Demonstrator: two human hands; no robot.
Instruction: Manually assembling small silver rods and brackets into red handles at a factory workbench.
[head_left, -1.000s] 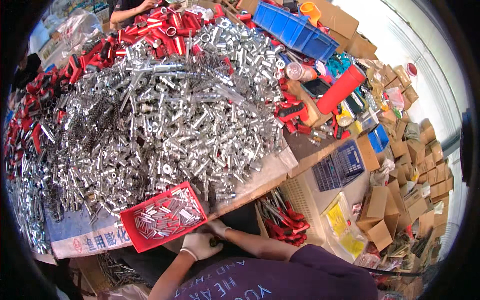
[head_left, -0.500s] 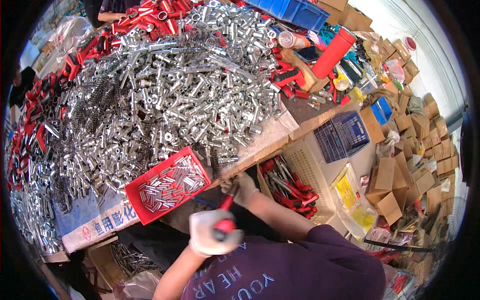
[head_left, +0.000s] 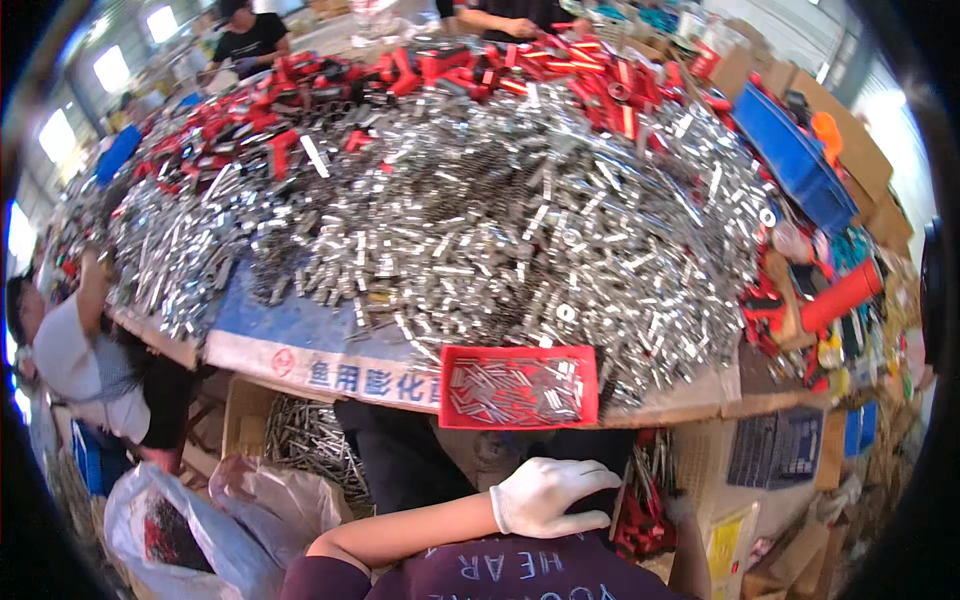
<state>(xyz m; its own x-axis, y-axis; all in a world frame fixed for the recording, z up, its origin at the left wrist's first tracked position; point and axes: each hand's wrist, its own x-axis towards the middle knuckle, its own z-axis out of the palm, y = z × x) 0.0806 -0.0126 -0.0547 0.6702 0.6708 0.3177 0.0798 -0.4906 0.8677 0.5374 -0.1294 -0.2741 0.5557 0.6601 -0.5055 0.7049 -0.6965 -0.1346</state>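
Note:
My left hand, in a white glove, is held over my lap in front of my dark shirt. Its fingers point right with the thumb apart, and nothing shows in it. My right hand is low at the right, beside a pile of red-handled metal tools in a pale crate. Blur and dimness there hide its fingers. A red tray of short metal pins rests at the table's front edge, beyond my left hand.
A large heap of silver metal parts covers much of the table, with red tool bodies behind. A blue bin stands at the far right. Other people are around the table. A white sack stands at lower left.
The view has swung left and upward. Both hands were at a red rod-like tool; now they are apart, the left shows nothing in it, and the right is beside the crate.

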